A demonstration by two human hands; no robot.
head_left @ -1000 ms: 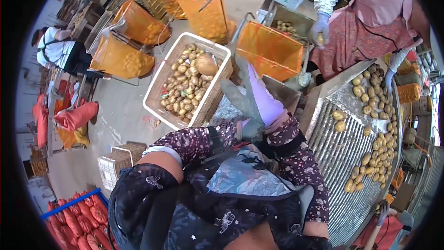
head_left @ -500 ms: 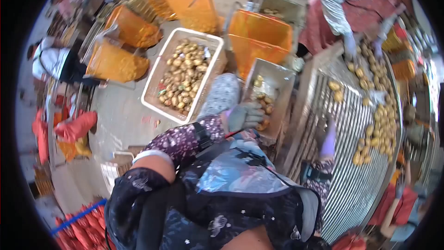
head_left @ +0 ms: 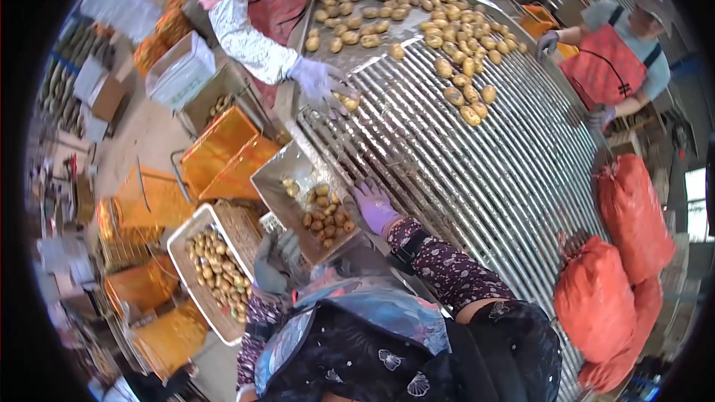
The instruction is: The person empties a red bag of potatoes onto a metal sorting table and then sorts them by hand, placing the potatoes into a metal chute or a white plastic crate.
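Observation:
My left hand (head_left: 274, 262), in a grey glove, is beside the near left wall of a grey bin (head_left: 269, 180); its fingers are apart and nothing shows in them. Brown potatoes (head_left: 326, 225) lie in the bin. My right hand (head_left: 376, 207), in a purple glove, rests with spread fingers on the near left edge of the ribbed metal table (head_left: 477, 201) and holds nothing. Farther off, yellow potatoes (head_left: 465, 41) are heaped on that table.
Across the table, a co-worker's gloved hand (head_left: 322, 83) touches a potato. Another co-worker (head_left: 618, 56) stands at the far right. Red sacks (head_left: 596, 298) lie at the right. A white-rimmed crate (head_left: 179, 249) of potatoes and orange mesh bags (head_left: 227, 152) are at the left.
The view has swung towards the table. My left hand has gone from over the bin to its near left side. My right hand now lies spread on the table edge.

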